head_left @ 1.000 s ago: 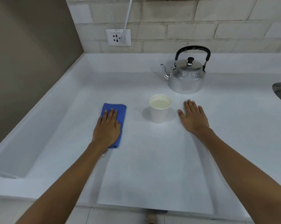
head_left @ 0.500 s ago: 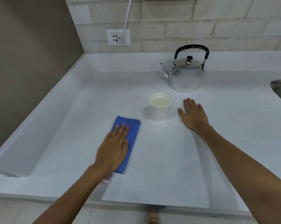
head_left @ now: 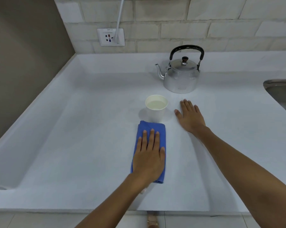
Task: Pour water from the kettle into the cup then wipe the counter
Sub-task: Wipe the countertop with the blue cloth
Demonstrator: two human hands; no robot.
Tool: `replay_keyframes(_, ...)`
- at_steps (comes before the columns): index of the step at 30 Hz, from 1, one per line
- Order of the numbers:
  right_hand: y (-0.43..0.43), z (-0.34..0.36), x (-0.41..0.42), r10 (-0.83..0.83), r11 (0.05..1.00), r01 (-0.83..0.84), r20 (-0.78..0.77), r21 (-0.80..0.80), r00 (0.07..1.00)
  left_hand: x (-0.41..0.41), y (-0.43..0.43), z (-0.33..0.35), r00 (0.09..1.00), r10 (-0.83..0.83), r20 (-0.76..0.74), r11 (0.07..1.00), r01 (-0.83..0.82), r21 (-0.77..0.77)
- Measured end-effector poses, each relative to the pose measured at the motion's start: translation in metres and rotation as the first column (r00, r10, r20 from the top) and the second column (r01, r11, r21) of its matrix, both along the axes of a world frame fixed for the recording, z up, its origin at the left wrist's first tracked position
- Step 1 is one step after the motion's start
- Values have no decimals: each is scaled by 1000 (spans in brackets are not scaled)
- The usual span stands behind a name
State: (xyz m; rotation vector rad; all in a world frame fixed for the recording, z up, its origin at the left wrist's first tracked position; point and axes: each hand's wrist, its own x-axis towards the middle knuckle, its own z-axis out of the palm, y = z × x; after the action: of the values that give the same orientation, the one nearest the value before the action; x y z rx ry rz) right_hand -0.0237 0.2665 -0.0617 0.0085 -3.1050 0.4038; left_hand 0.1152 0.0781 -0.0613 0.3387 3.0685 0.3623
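The left hand (head_left: 149, 155) was laid flat and open on the blue cloth (head_left: 148, 129), pressing it down on the worktop (head_left: 89, 129); nothing was gripped. The right hand (head_left: 190, 116) was also spread flat, empty, and rested on the worktop just right of the cup (head_left: 156, 108).

The cloth was stretched long, pointing away from the body, and its far end was just beside the foot of the cup, maybe touching it; that could not be told from this angle. The cup was seen full of water, so the pouring was judged done and the wiping under way. The cup was the thing to be watched: it was straight ahead of the cloth, and a push forward could tip it. The right hand was nearer to it and could hold it steady.

The kettle (head_left: 180, 76) was set upright farther back, well apart from the cloth. Lots of open room was seen to the left and toward the near edge. A sink (head_left: 280, 89) was seen at the far right.
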Motion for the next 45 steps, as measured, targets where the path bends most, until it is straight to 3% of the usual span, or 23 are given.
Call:
replay_keyframes(4, -9, 16, 38, -88, 977, 69, -84, -204, 993, -24, -46, 15, 999, 14, 30, 963, -22, 269)
replay_keyframes(7, -37, 25, 89, -110, 957, 50, -201, -285, 973, -57, -87, 19, 985, 175, 13, 957, -173, 235)
replay_keyframes(9, -67, 30, 118, -15, 951, -44, -190, -305, 982, -75, -99, 13, 974, 217, 59, 963, -223, 150)
replay_keyframes(13, -120, 29, 134, 177, 950, -196, -95, -243, 980, -86, -98, -3, 974, 228, 13, 974, -228, 8)
replay_keyframes(18, -142, 12, 133, 169, 983, -170, -21, -71, 985, -86, -101, -7, 974, 225, -16, 974, -225, -21)
replay_keyframes(25, -115, 2, 149, 202, 979, -203, -47, -13, 978, -86, -104, -8, 977, 214, -12, 976, -214, -43)
replay_keyframes(31, -11, 2, 166, 26, 1000, -24, -65, 18, 998, -85, -103, -11, 977, 210, -35, 977, -211, -24)
replay_keyframes(35, 27, 2, 121, -142, 990, 143, -59, 7, 988, -86, -101, -14, 973, 229, -43, 973, -230, -26)
replay_keyframes(38, 20, 4, 66, -170, 985, 171, -55, 11, 984, -87, -98, -15, 971, 235, -51, 971, -237, -23)
replay_keyframes(41, -11, 7, 23, -119, 993, 119, -13, 6, 993, -87, -98, -14, 971, 233, -59, 972, -234, -21)
replay_keyframes(45, -21, 1, 26, 104, 994, -102, -52, 38, 993, -84, -102, -13, 974, 214, -79, 977, -215, -5)
